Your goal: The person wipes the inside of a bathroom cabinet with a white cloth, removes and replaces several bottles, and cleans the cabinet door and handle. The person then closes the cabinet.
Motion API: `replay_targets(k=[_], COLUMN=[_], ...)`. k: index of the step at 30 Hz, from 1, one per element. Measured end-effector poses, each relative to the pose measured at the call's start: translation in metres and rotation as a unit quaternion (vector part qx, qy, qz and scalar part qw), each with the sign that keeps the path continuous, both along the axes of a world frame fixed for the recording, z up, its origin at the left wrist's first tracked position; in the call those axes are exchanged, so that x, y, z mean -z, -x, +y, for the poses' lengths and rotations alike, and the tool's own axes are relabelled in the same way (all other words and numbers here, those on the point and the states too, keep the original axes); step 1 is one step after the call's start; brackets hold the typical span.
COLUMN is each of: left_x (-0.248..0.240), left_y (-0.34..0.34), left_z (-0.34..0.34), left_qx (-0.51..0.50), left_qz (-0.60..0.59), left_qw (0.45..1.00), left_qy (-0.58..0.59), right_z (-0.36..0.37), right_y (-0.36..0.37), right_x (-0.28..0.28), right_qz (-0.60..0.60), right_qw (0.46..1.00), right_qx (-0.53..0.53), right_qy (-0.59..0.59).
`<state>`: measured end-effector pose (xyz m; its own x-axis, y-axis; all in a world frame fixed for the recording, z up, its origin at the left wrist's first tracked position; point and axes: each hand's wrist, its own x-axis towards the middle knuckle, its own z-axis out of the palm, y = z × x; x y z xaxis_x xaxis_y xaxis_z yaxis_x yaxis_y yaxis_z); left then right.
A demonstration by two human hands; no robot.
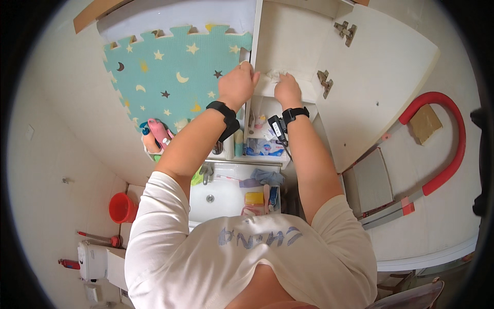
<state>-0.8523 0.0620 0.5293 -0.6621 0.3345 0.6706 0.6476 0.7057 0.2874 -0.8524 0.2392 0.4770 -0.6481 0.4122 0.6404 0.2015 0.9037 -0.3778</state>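
Observation:
A tall white cabinet [288,38] stands open in front of me, its door [378,77] swung out to the right on metal hinges. My right hand [288,91] reaches into it and presses a crumpled white cloth or tissue [271,76] against a shelf, fingers closed on it. My left hand [238,86] is curled at the cabinet's left side edge, beside the green foam mat [167,72] with stars and moons; its fingertips are partly hidden. Black bands circle both wrists, and a small black device hangs by the right one.
Below is a white sink [221,198] with a faucet [206,173], a yellow sponge [253,198] and cloths [267,177]. A lower shelf holds a blue-and-white package [264,148]. Pink bottles [158,133] stand left. A red-padded bar [458,134] curves at right; a red bucket [122,207] is lower left.

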Motion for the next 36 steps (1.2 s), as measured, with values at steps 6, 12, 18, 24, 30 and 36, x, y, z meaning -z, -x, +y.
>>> replay_targets(k=[6,12,18,24,30,36], left_x=[-0.008,0.000,-0.003,0.000,-0.001,-0.005], left_y=[0.015,0.028,0.029,0.033,0.034,0.027], left_z=[0.003,0.002,0.005,0.004,0.004,0.004], left_qx=[-0.005,0.004,-0.002,0.013,0.011,0.002], left_qz=[0.008,0.067,0.026,0.046,0.034,-0.001], left_qw=[1.000,0.997,0.998,0.998,0.996,0.998], left_qy=[0.030,0.039,0.052,0.047,0.082,0.062], right_z=[0.026,0.018,0.000,-0.004,-0.012,-0.017], right_y=[0.046,0.064,0.071,0.046,0.001,-0.028], right_x=[-0.016,-0.023,-0.030,-0.029,-0.014,-0.013], right_qz=[-0.117,-0.152,-0.199,-0.180,-0.079,-0.032], right_qw=[0.990,0.973,0.964,0.954,0.945,0.941], right_qx=[-0.031,-0.142,-0.169,-0.233,-0.313,-0.331], right_qy=[-0.071,-0.101,-0.058,-0.050,-0.054,-0.066])
